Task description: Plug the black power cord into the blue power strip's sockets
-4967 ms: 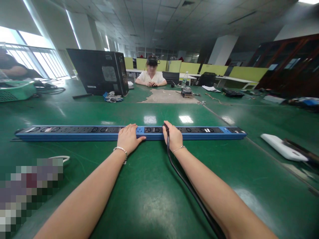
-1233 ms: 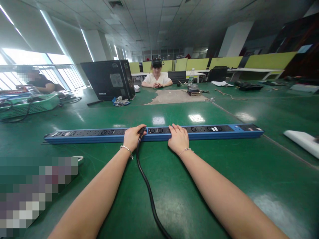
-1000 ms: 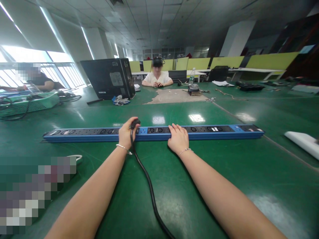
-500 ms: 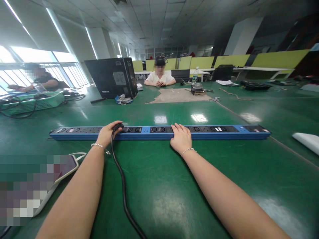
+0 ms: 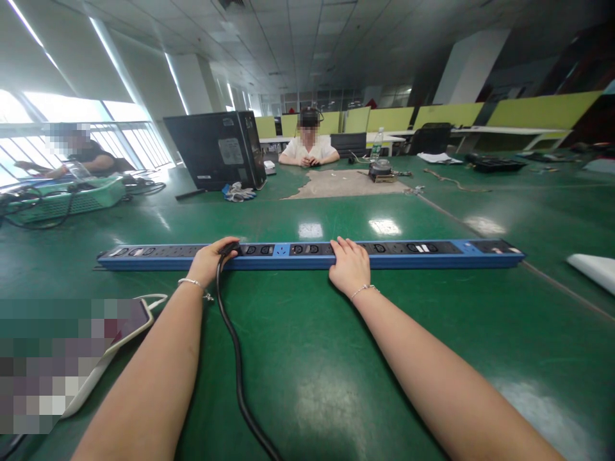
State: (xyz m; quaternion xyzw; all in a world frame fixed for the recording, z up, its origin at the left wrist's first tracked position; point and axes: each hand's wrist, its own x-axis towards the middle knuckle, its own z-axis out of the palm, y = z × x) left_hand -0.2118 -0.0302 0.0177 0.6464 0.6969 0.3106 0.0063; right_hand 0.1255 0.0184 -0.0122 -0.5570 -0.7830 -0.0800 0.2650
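A long blue power strip (image 5: 408, 260) with black socket panels lies crosswise on the green table (image 5: 298, 358). My left hand (image 5: 210, 261) is closed on a black power plug (image 5: 230, 248) at the strip's top face, left of the middle. From the plug a thick black cord (image 5: 236, 346) runs down towards the bottom edge of the view. Whether the plug sits fully in a socket is hidden by my fingers. My right hand (image 5: 350, 264) rests on the strip right of its middle, fingers over the top and thumb side against the front edge.
A phone (image 5: 129, 326) with a white cable lies at the left. Farther back are a green basket (image 5: 91, 198) of cables, a black computer case (image 5: 211, 150), gloves (image 5: 239, 192) and a bottle (image 5: 377, 144). One person (image 5: 308, 150) sits opposite, another (image 5: 81, 153) at far left.
Almost nothing differs. The left hand with the plug is at slightly lower, more level pose against the strip; the right hand stays in place, and the view has shifted a little.
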